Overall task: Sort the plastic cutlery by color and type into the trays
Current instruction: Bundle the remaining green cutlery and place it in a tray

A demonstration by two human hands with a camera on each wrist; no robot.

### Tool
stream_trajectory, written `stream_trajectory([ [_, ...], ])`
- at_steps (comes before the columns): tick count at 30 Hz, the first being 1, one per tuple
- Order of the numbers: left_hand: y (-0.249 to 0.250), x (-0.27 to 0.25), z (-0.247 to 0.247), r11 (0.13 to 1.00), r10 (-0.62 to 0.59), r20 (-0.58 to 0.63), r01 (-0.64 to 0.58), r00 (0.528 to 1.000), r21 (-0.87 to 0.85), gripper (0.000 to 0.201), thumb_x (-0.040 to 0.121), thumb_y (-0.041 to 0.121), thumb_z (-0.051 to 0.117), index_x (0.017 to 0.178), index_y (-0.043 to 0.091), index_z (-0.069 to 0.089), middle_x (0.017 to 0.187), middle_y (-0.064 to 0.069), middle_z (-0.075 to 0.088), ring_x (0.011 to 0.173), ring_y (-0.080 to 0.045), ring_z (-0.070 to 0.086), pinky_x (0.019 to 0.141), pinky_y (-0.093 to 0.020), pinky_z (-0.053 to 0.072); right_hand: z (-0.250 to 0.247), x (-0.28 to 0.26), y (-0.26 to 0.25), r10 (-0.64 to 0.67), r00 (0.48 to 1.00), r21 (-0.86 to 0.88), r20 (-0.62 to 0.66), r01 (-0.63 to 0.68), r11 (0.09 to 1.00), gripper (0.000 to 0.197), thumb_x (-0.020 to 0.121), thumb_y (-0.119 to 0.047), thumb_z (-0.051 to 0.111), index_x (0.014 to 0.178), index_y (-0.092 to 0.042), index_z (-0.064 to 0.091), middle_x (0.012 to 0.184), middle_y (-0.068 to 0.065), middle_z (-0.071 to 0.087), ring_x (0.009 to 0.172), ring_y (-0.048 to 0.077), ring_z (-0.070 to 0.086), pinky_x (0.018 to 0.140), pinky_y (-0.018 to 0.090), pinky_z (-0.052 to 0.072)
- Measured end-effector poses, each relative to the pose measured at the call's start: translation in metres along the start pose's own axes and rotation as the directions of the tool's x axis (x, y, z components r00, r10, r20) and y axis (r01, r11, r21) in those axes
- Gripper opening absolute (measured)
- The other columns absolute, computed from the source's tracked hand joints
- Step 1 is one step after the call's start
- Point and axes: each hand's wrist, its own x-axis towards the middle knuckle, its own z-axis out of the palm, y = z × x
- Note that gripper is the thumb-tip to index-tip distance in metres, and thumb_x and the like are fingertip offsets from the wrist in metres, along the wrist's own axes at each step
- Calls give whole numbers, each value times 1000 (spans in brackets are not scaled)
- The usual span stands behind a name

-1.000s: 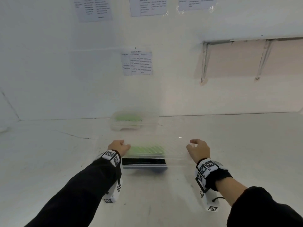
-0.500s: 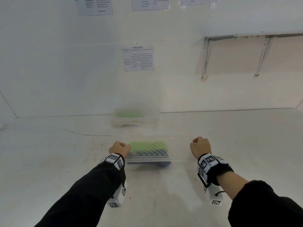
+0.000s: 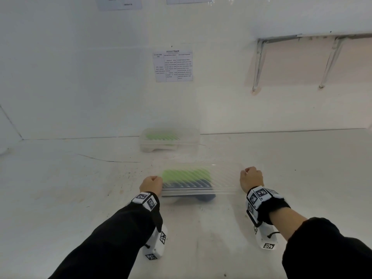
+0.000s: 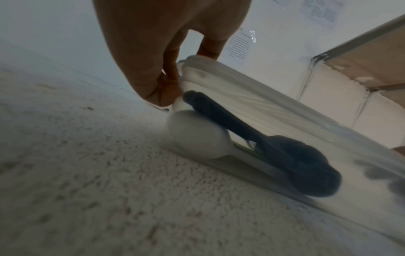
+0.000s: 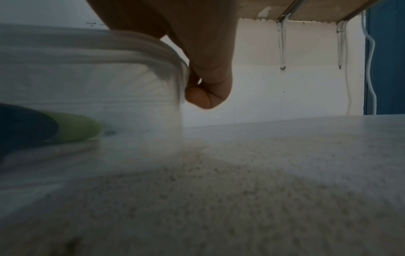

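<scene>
A clear ribbed tray (image 3: 225, 178) lies crosswise on the white table in front of me. My left hand (image 3: 152, 183) grips its left end and my right hand (image 3: 251, 178) grips its right end, fingers curled on the rim. Inside lie green cutlery (image 3: 185, 175) and dark blue cutlery (image 3: 189, 185). In the left wrist view my fingers (image 4: 166, 90) pinch the tray's edge (image 4: 252, 104) beside a dark blue spoon (image 4: 285, 155). The right wrist view shows my fingers (image 5: 203, 83) on the tray's corner (image 5: 109, 69), with a green piece (image 5: 76, 128) inside.
A second clear tray (image 3: 189, 137) holding green cutlery (image 3: 161, 136) stands against the back wall, straight beyond the near one. A printed sheet (image 3: 173, 66) hangs on the wall. A shelf on brackets (image 3: 259, 63) juts out at upper right.
Both hands have curled tighter onto the tray's ends. The tray has slid a little away from me, toward the far tray.
</scene>
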Motion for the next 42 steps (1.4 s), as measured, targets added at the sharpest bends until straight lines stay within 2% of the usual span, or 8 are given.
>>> stream_trajectory([
  [3, -6, -2, -2, 999, 19, -11, -19, 1000, -31, 27, 91, 14, 49, 111, 6, 66, 108, -12, 64, 101, -33, 59, 93, -39, 48, 3, -1, -3, 8, 1000, -24, 0, -8, 1000, 35, 100, -14, 35, 128, 6, 41, 134, 25, 41, 119, 37, 45, 95, 37, 38],
  [11, 5, 11, -3, 933, -102, 115, 55, 988, 357, 75, 97, 55, 15, 84, -4, 60, 92, -19, 59, 96, -33, 61, 87, -35, 47, 3, 3, -9, 139, 990, 11, 32, -139, 990, 47, 102, -25, 30, 130, 11, 35, 132, 31, 45, 117, 41, 49, 90, 38, 41],
  [18, 1, 23, 4, 860, 0, 97, -49, 995, 507, 62, 101, 45, 17, 59, 7, 40, 72, -11, 48, 85, -25, 48, 77, -30, 37, 6, 7, -5, 129, 989, -56, 78, -125, 991, 43, 103, -27, 23, 130, 6, 32, 126, 32, 49, 113, 41, 52, 81, 37, 40],
  [21, -5, 29, 6, 875, 32, 105, -78, 994, 478, 59, 102, 42, 20, 92, -3, 57, 100, -21, 60, 106, -33, 55, 85, -32, 39, 6, 7, -4, 124, 989, -71, 85, -118, 991, 36, 103, -25, 24, 122, 4, 35, 119, 31, 52, 111, 41, 53, 76, 35, 37],
  [25, 2, 29, 5, 909, 40, 116, -84, 992, 407, 46, 103, 31, 27, 124, -5, 44, 123, -25, 54, 112, -35, 52, 88, -33, 39, 6, 16, 0, 89, 987, -123, 138, -72, 990, 14, 101, -17, 24, 98, -4, 29, 104, 24, 53, 110, 38, 53, 75, 34, 35],
  [29, 14, 45, 6, 939, 11, 105, -46, 994, 340, 36, 99, 26, 34, 117, -2, 50, 121, -21, 55, 108, -32, 52, 88, -31, 37, -4, 35, -5, 107, 975, -102, 196, -88, 991, 29, 99, -24, 33, 113, 0, 40, 121, 24, 52, 90, 30, 48, 74, 30, 34],
  [34, 27, 72, 20, 904, -26, 127, -31, 992, 427, 52, 102, 36, 26, 118, -4, 53, 129, -24, 53, 120, -34, 48, 96, -30, 35, -3, 57, -22, 97, 963, -183, 250, -52, 982, 49, 103, -32, 23, 131, 5, 38, 132, 26, 47, 119, 36, 49, 93, 33, 38],
  [42, 22, 90, 32, 883, -8, 162, -69, 987, 464, 47, 102, 35, 26, 120, -2, 48, 125, -24, 54, 117, -36, 50, 92, -31, 36, 11, 65, -15, -29, 964, -305, 264, 112, 946, 38, 101, -12, 26, 138, -3, 26, 134, 17, 37, 116, 32, 52, 92, 32, 43],
])
